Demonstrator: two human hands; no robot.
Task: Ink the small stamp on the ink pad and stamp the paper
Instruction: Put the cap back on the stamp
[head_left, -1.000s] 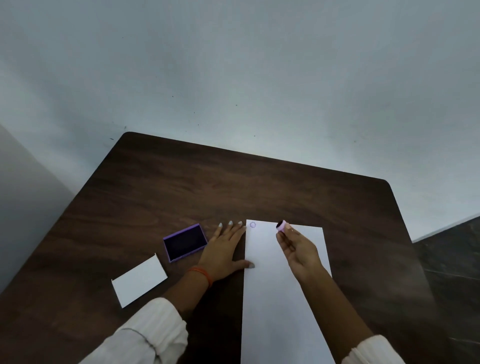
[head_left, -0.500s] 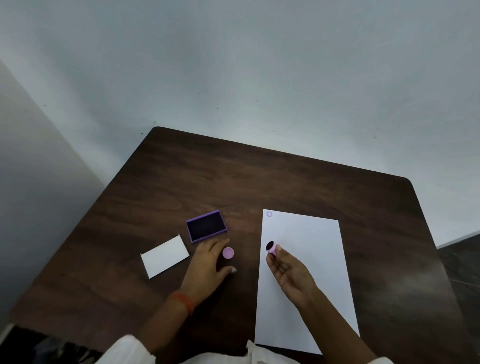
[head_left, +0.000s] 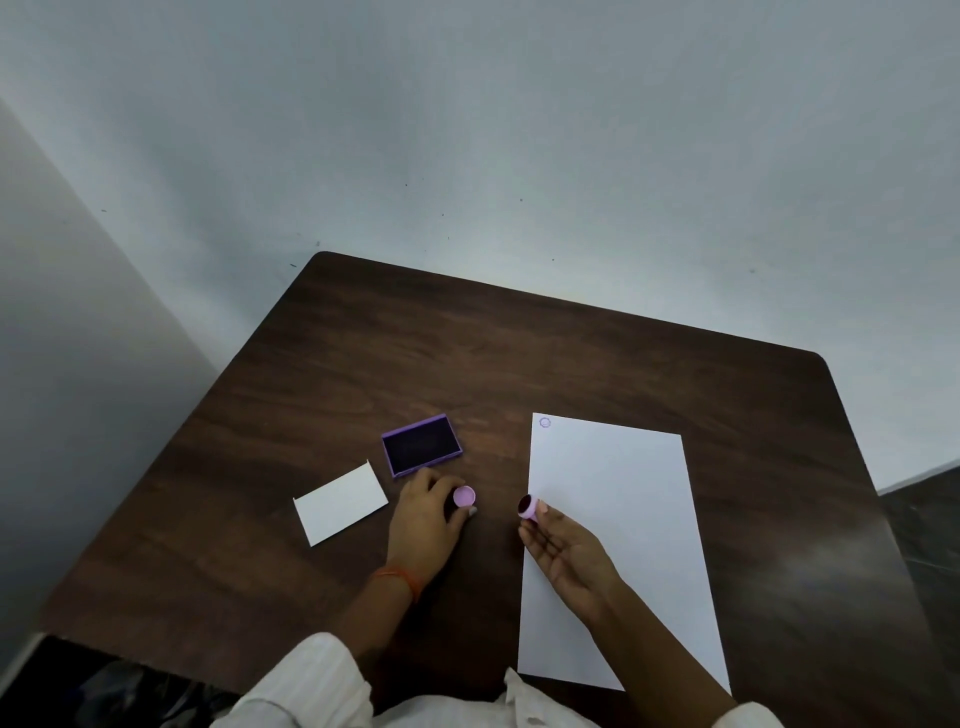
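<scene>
My right hand (head_left: 563, 553) pinches a small pink stamp (head_left: 528, 506) at its fingertips, with the dark inked face turned to the left, over the left edge of the white paper (head_left: 618, 519). A faint purple ring mark (head_left: 545, 422) sits in the paper's far left corner. My left hand (head_left: 423, 525) rests on the table with its fingers around a small pink round cap (head_left: 464, 497). The open purple ink pad (head_left: 422, 446) lies just beyond my left hand.
A white card (head_left: 340, 503), perhaps the pad's lid, lies left of my left hand. The dark wooden table (head_left: 467, 353) ends at a grey wall behind and drops off at the left and right edges.
My left hand left the paper's edge and took the pink cap near the ink pad. My right hand drew the stamp back from the paper's top toward me. The view shifted.
</scene>
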